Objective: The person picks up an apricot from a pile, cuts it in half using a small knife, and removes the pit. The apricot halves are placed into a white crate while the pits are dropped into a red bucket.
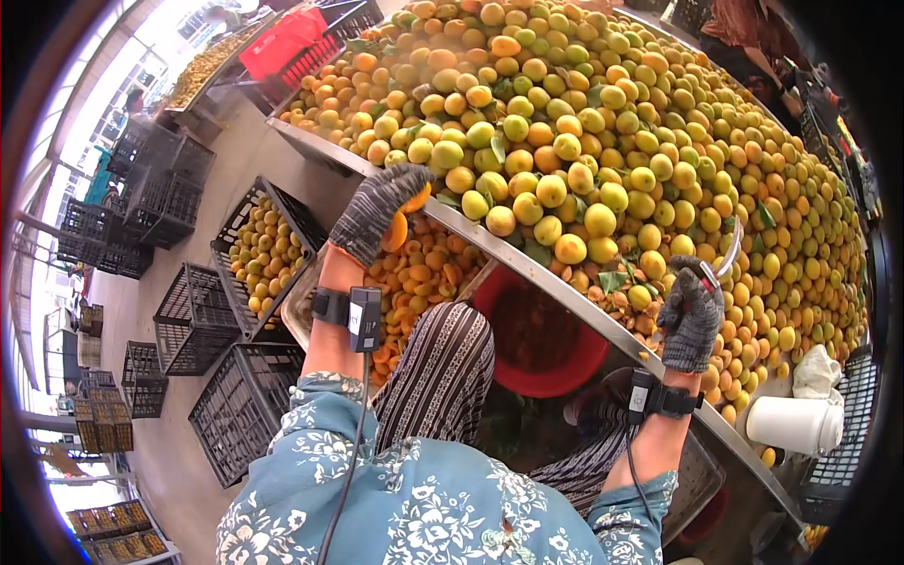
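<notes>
My left hand (381, 212), in a dark grey knit glove, is closed around orange fruit halves (395, 231) above a container of cut orange fruit (424, 268). Over the table's metal edge (556, 278), my gloved right hand (692, 315) is wrapped round the handle of a small curved knife (730, 252), whose blade points up and away. Yellow-green and orange fruits (565, 146) are heaped on the table beyond both hands.
A red tub (541, 363) stands below the table edge between my arms. Black crates (247, 405) are at the left, one holding fruit (266, 250). At the right lies a white jar (793, 426). Another person (753, 33) is at the top right.
</notes>
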{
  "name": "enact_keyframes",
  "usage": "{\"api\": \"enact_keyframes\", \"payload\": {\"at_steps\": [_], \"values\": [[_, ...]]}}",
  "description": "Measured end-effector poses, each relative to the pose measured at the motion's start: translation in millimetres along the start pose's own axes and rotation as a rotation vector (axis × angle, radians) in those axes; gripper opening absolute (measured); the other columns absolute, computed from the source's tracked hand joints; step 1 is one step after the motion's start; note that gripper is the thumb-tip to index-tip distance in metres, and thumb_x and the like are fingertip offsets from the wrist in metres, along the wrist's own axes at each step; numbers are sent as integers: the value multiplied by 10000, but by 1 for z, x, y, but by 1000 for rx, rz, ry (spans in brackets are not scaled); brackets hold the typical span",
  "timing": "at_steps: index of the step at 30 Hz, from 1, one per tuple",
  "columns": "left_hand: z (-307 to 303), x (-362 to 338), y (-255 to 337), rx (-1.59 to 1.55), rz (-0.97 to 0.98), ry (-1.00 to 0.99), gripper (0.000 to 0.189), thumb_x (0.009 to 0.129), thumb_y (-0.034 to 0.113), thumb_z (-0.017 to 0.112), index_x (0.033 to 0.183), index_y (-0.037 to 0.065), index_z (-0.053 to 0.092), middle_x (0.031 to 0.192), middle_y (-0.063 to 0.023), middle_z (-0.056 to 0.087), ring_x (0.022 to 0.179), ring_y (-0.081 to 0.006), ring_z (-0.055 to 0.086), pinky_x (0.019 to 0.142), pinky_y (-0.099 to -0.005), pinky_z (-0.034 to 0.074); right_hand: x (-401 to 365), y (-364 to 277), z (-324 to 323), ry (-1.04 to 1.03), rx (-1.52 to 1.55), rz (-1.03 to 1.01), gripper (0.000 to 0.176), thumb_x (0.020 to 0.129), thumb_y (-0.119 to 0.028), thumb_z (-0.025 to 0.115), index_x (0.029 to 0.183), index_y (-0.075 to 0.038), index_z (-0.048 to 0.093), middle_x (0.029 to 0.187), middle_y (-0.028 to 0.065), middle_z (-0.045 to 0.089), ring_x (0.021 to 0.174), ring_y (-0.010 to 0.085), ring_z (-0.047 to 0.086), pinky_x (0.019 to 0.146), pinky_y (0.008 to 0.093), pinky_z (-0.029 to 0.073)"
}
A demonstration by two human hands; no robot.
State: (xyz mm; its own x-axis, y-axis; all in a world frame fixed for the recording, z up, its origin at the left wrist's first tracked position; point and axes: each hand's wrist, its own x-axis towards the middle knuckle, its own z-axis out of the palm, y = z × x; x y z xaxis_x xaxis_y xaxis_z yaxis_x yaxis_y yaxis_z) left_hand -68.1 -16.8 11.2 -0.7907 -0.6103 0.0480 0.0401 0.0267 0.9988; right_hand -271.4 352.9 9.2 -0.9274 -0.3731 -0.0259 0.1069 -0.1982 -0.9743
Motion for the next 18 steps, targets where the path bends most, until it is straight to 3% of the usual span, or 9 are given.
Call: {"api": "enact_keyframes", "payload": {"at_steps": [1,3,4,7,9,14,15,17,18], "values": [[-3,-1,9,122,-116,2,295,899,204,656,1135,27,659,991,-32,679,890,-101,619,815,-241,494,1,0,1,-6,-24,4,233,856,-197,647,988,-5,663,558,-37,453,383,54,395,351,198,295],[-8,2,8,337,-32,64,279,860,180,704,1092,26,678,968,-17,685,874,-85,603,810,-237,489,1,0,4,-5,-13,-12,210,835,-174,673,966,-10,676,547,-38,464,387,49,395,354,192,293],[-7,9,5,420,180,96,265,863,189,703,1075,31,685,953,-14,687,864,-83,602,804,-240,491,2,2,4,-3,-27,-21,205,832,-171,679,962,-13,679,548,-38,470,389,48,398,355,191,296],[30,25,17,235,134,185,228,860,194,694,1014,27,701,921,-21,689,833,-96,605,783,-257,496,5,8,2,-5,-34,-21,193,825,-159,688,958,-18,685,561,-39,490,393,45,408,358,188,302],[46,54,2,292,212,41,213,842,207,684,980,48,712,933,-57,700,831,-147,636,782,-286,501,7,12,3,-10,-28,-14,185,823,-149,692,957,-21,687,573,-39,503,396,44,415,359,186,306],[100,104,-11,894,458,105,259,725,321,704,904,137,734,884,-110,684,861,-306,644,795,-409,508,12,17,1,-14,-48,12,181,810,-103,688,970,-18,683,660,-17,583,410,41,439,356,184,321],[111,110,0,1106,373,16,252,722,330,701,890,146,740,955,-86,684,968,-282,619,843,-397,493,12,17,2,-17,-49,18,183,809,-101,686,971,-17,681,672,-11,597,413,40,441,356,182,324],[126,123,-2,1373,482,-45,272,713,349,735,898,150,740,993,-56,659,1106,-259,550,907,-363,451,13,15,2,-18,-52,25,182,803,-88,687,970,-14,680,693,-3,613,418,39,445,357,178,328],[135,127,-5,1449,401,-67,329,714,400,725,942,164,735,1120,-68,619,1212,-277,461,975,-393,394,13,15,3,-12,-51,30,179,801,-85,690,966,-15,682,693,-3,614,418,39,446,357,177,330]]}}
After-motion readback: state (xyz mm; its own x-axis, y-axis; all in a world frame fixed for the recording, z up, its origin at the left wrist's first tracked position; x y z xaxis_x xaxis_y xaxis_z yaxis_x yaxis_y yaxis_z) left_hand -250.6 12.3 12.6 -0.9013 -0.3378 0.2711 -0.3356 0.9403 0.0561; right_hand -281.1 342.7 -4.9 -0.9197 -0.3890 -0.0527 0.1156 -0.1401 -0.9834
